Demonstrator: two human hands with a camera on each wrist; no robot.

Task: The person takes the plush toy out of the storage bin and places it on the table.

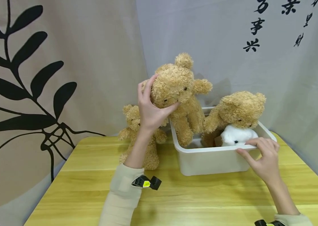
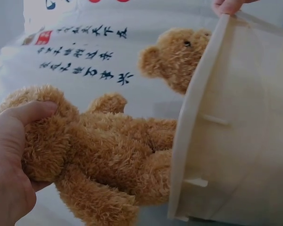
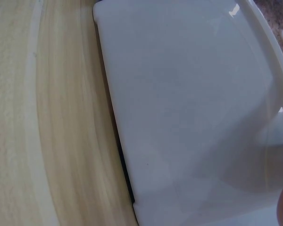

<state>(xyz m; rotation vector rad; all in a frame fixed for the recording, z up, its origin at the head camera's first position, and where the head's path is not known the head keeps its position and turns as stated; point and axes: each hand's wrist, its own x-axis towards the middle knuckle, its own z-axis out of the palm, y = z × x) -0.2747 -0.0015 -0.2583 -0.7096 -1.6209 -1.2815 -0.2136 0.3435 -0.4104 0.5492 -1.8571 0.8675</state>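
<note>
Head camera: your left hand (image 1: 150, 108) grips the head of a fluffy tan teddy bear (image 1: 180, 94), fingers curled over the crown and thumb under the muzzle. The bear hangs upright with its legs already inside a white rectangular plastic bin (image 1: 212, 158), at the bin's left end, its body still above the rim. The left wrist camera shows the same hold from the side: your fingers (image 2: 30, 113) sink into the plush head, and the bear's (image 2: 108, 160) feet meet the bin's wall (image 2: 212, 141).

Your right hand (image 1: 263, 155) rests on the bin's near rim at the right corner, fingers bent over the edge and pinching it, which steadies the bin. The right wrist camera shows little beyond the bin's smooth outer wall (image 3: 188, 117) and the table beside it.

Inside the bin, at the right, sits a second tan teddy bear (image 1: 238, 113) leaning forward, with a small white plush toy (image 1: 236, 136) just in front of it against the near wall. A third, smaller tan teddy bear (image 1: 136, 135) sits on the yellow wooden table (image 1: 176, 197) just left of the bin, partly hidden behind your left forearm.

As a judgement, the step in hand looks like lowering the held bear into the bin. The next move would call for bringing it down into the free space on the left, clear of the seated bear, then loosening your fingers.
</note>
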